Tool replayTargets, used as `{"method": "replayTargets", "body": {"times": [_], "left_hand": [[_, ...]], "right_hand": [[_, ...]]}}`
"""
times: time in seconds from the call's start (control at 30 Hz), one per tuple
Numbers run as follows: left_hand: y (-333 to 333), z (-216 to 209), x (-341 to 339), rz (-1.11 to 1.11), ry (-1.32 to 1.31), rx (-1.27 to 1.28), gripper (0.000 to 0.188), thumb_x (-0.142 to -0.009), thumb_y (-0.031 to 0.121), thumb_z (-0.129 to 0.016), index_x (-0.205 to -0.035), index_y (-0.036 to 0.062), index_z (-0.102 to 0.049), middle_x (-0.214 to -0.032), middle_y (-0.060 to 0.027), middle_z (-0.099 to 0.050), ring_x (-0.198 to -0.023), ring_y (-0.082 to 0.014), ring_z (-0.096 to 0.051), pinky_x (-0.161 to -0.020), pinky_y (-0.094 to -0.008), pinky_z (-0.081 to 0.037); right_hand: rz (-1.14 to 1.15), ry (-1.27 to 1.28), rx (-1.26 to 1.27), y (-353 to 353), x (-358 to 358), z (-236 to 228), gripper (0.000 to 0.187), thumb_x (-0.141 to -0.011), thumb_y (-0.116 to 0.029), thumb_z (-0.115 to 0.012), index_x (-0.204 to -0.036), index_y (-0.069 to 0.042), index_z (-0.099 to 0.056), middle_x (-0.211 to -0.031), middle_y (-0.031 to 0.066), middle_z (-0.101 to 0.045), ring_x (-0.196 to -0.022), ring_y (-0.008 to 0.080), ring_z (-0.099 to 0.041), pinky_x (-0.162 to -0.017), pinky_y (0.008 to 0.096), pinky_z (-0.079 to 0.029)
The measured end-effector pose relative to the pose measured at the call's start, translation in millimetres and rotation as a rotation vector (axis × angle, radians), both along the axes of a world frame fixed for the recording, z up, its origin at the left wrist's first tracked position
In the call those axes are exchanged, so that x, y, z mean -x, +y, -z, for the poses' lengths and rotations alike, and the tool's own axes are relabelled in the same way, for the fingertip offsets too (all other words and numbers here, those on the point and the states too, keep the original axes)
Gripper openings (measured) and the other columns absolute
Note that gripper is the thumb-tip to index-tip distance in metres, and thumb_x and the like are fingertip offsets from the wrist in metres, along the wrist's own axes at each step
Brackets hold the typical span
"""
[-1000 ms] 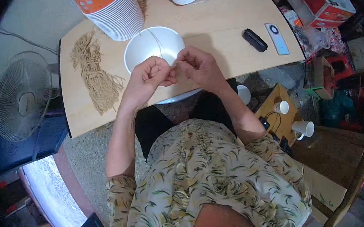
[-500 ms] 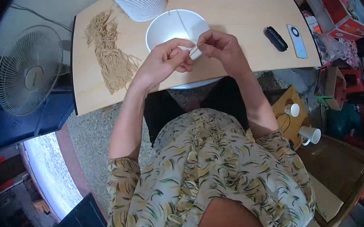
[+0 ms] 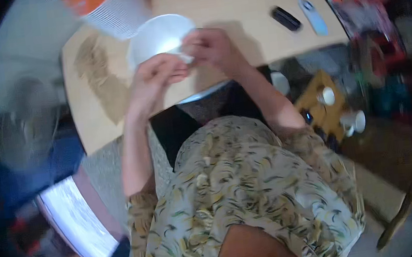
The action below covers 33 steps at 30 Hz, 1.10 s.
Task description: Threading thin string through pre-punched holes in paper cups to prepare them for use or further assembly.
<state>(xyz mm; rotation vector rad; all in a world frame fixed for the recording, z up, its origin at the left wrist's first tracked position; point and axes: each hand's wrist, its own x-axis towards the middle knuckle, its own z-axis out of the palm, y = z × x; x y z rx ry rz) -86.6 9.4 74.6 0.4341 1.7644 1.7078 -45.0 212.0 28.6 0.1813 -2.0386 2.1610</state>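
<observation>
Over the near rim of a white bowl-shaped tub [image 3: 157, 32], my two hands meet with fingers bent and pinched. My left hand [image 3: 154, 76] is palm-side up, its thumb and forefinger closed. Slightly higher and to its right, my right hand [image 3: 209, 47] pinches close to the left fingertips. A thin cord runs between the fingertips, plain in the earlier view but mostly lost in blur now. To the left on the table lies a loose pile of tan cords [image 3: 101, 79]; neither hand touches it.
A stack of white tubs [image 3: 124, 16] with orange stands behind the bowl-shaped one. On the table's right lie a black case [image 3: 286, 18] and a phone [image 3: 314, 18]. A fan [image 3: 27, 123] is at the left. White cups [image 3: 327, 96] rest on a low wooden surface at right.
The whole view has shifted and blurred, with the table sitting further left in it. My hands remain together over the tub, fingertips closer to one another.
</observation>
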Motion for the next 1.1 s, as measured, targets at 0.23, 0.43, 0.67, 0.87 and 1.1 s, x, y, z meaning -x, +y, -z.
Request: {"method": "replayTargets", "body": {"times": [0.23, 0.43, 0.67, 0.87, 1.1], "left_hand": [[-11.2, 20.3, 3.5, -0.129, 0.100, 0.095, 0.022, -0.098, 0.016, -0.062, -0.113, 0.0007, -0.066, -0.085, -0.0054, -0.069, -0.071, -0.0099, -0.064, -0.065, -0.0211, -0.052], [2.0, 20.4, -3.7, -0.016, 0.103, 0.106, 0.020, -0.097, 0.016, -0.062, -0.111, 0.0014, -0.068, -0.090, -0.0061, -0.071, -0.075, -0.0091, -0.065, -0.068, -0.0204, -0.052], [-5.0, 24.3, 1.4, 0.012, 0.123, 0.075, 0.019, -0.098, 0.014, -0.062, -0.111, 0.0014, -0.068, -0.093, -0.0069, -0.072, -0.078, -0.0098, -0.065, -0.072, -0.0212, -0.052], [-19.8, 12.9, -1.5, -0.083, 0.186, 0.228, 0.021, -0.097, 0.014, -0.063, -0.111, -0.0006, -0.069, -0.090, -0.0057, -0.071, -0.077, -0.0092, -0.064, -0.073, -0.0216, -0.050], [-8.7, 2.4, -3.1, 0.068, 0.151, 0.148, 0.022, -0.095, 0.015, -0.065, -0.109, -0.0019, -0.069, -0.091, -0.0074, -0.071, -0.081, -0.0118, -0.066, -0.074, -0.0257, -0.055]], "right_hand": [[0.169, 0.247, -0.093, -14.4, -11.7, 4.8, 0.013, -0.082, -0.014, -0.066, -0.086, -0.001, -0.067, -0.070, 0.0044, -0.064, -0.066, 0.0074, -0.058, -0.060, 0.0281, -0.047], [0.323, 0.213, -0.086, -14.9, -34.7, 14.2, 0.014, -0.082, -0.015, -0.067, -0.084, -0.001, -0.067, -0.068, 0.0079, -0.064, -0.062, 0.0119, -0.061, -0.059, 0.0294, -0.048], [0.324, 0.251, -0.147, -1.8, -35.0, 9.5, 0.012, -0.082, -0.014, -0.066, -0.084, -0.002, -0.068, -0.064, 0.0081, -0.064, -0.056, 0.0133, -0.060, -0.057, 0.0302, -0.048], [0.154, 0.261, -0.403, 6.3, -28.5, -7.9, 0.011, -0.081, -0.012, -0.064, -0.084, -0.002, -0.068, -0.065, 0.0090, -0.064, -0.056, 0.0157, -0.060, -0.059, 0.0306, -0.049], [-0.052, 0.135, -0.415, 18.0, -18.8, -15.1, 0.008, -0.090, -0.008, -0.064, -0.091, 0.000, -0.066, -0.075, 0.0037, -0.067, -0.070, 0.0078, -0.062, -0.063, 0.0263, -0.050]]}}
